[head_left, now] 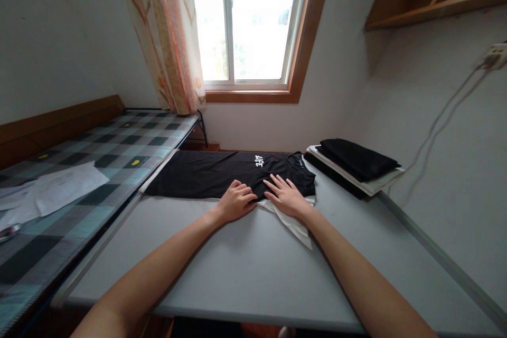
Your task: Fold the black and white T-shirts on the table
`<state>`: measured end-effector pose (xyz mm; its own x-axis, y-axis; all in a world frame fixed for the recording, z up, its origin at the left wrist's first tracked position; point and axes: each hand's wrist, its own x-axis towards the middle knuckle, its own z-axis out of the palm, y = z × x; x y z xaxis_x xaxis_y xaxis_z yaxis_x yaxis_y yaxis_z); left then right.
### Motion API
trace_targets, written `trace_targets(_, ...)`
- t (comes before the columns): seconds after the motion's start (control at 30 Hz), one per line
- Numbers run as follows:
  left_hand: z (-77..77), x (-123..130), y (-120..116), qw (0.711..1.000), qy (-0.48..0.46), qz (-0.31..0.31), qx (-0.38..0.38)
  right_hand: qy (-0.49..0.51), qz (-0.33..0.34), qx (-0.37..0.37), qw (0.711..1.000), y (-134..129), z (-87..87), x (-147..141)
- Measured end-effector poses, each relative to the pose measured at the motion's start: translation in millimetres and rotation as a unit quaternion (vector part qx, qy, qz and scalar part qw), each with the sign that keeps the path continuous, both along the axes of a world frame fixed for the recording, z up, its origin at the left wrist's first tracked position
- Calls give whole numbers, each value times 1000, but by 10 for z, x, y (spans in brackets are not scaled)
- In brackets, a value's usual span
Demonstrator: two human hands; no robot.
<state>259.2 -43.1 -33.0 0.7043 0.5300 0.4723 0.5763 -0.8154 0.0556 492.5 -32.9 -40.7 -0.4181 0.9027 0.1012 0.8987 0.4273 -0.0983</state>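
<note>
A black T-shirt point(198, 173) with white lettering lies folded lengthwise across the table, its neckline to the right. White fabric point(291, 227) shows along its near edge and sticks out as a pointed flap under my right wrist. My left hand point(237, 200) is closed at the near edge of the T-shirt, fingers curled in on the cloth; the fingertips are partly hidden. Just to its right, my right hand point(285, 196) lies flat on the T-shirt below the lettering, with the fingers spread.
The grey table point(237, 274) stands against the right wall. A stack of folded black and white clothes point(356, 161) sits at its back right. On the left is a bed with a checked cover point(99, 153) and papers point(67, 187). A cable point(439, 111) hangs from a socket.
</note>
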Motion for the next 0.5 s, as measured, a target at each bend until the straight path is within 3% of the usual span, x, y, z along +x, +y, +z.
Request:
trace_targets(0.27,6,-50,21,998,-15,-31,-52,-23,-74,-30,997,86,25,230)
trace_targets(0.4,-11,-33,20,997,-4,-51,-52,-25,-78,13,997,41,73,173)
trace_targets(0.5,-22,-5,4,998,14,-46,-44,-7,-42,61,997,-33,136,36)
